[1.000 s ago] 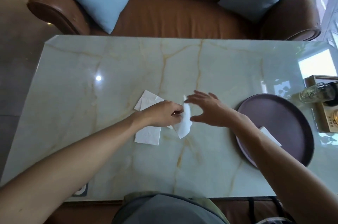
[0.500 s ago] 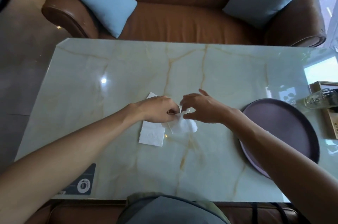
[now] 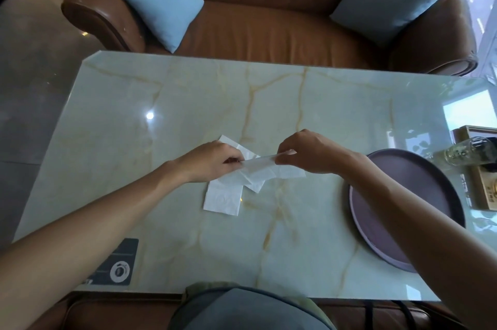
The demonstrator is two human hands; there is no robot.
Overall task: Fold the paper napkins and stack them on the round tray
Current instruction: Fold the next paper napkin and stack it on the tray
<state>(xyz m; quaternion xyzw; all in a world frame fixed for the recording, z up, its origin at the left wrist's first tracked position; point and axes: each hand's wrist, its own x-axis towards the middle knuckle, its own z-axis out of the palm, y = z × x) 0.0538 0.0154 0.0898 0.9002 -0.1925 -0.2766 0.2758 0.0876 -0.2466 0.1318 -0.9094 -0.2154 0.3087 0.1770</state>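
I note the round tray (image 3: 419, 189), a dark purple dish, sitting at the right side of the counter (image 3: 188, 103); the part of its surface I can see is bare, and my right forearm covers its near-left portion, so I cannot tell what lies under it. Just beyond the tray stands a glass bottle (image 3: 468, 153) against a wooden box (image 3: 484, 189) at the counter's right edge. Well left of the tray, I hold one white napkin (image 3: 265, 172) between both hands: the left hand (image 3: 212, 164) pinches its left end and the right hand (image 3: 309, 152) pinches its right end, fingers closed on the paper. The napkin is thin, creased and partly unfolded, stretched across and sagging towards the counter. Beneath it, further left of the tray, other white napkins (image 3: 223, 199) lie flat on the counter, overlapping one another; their number I cannot tell. A dark card with a round emblem (image 3: 117, 266) lies far left of the tray, at the near edge.
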